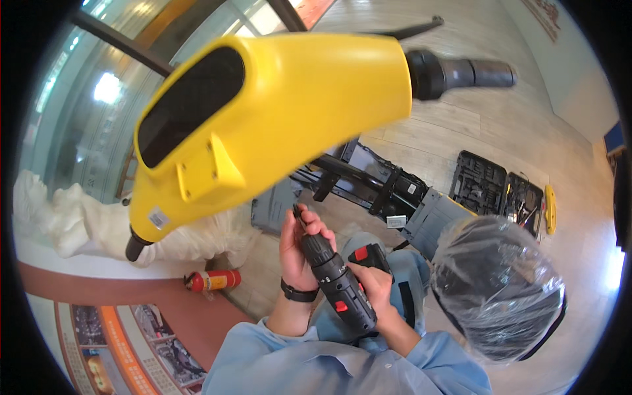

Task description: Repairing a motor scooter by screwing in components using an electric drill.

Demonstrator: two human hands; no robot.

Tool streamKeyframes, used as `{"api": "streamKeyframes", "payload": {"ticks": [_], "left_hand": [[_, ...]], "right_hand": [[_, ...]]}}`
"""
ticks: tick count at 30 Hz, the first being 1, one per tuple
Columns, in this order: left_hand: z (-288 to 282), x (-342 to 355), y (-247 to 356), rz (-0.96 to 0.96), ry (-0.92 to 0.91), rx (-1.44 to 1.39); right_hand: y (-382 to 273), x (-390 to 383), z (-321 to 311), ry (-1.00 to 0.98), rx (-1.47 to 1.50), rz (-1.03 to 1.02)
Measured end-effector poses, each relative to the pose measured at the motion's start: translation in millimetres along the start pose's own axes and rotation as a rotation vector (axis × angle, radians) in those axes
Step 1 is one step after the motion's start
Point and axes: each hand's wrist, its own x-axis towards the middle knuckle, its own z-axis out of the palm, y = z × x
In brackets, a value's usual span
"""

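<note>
Drill [343, 293] lies between the hands [297, 253], gripped by the right [375, 284].

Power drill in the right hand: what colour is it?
The drill is black with red accents; the head view shows it.

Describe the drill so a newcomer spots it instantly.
Find the big yellow shell across the top. Below, the right hand grips the drill, the left hand at its chuck. Its black body with red accents stands out against blue clothing.
</note>
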Motion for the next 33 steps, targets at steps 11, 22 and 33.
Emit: {"api": "streamKeyframes", "payload": {"ticks": [11, 22, 33], "left_hand": [[-5, -20, 10, -0.152, -0.346, 0.044], [5, 35, 39, -0.152, -0.470, 0.168], [-1, 64, 49, -0.119, -0.494, 0.105]], "right_hand": [[-37, -38, 18, 0.186, -0.191, -0.089], [-19, 5, 48, 0.268, -0.185, 0.016], [13, 33, 57, 0.267, -0.088, -0.057]]}}
